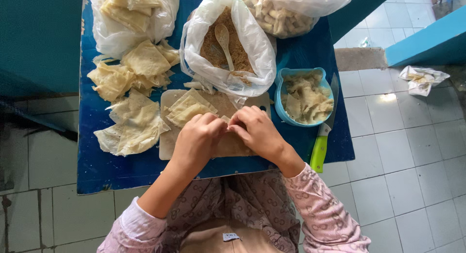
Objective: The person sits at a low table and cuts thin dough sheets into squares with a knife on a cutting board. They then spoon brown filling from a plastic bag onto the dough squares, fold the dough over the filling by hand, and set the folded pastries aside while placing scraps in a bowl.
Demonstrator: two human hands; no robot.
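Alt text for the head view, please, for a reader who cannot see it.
Both hands, left hand and right hand, pinch a thin pastry sheet on a cutting board on a blue table. Nearby: a bag of brown filling with a spoon, wrappers, a green-handled knife.

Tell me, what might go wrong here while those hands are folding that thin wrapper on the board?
1. The knife with the green handle lies at the edge of the blue table, its handle sticking out past it; a bump from the right hand or sleeve could knock it off.
2. The open bag of brown filling sits just behind the cutting board and could tip or spill.
3. The wrapper pinched between left hand and right looks thin and might tear.
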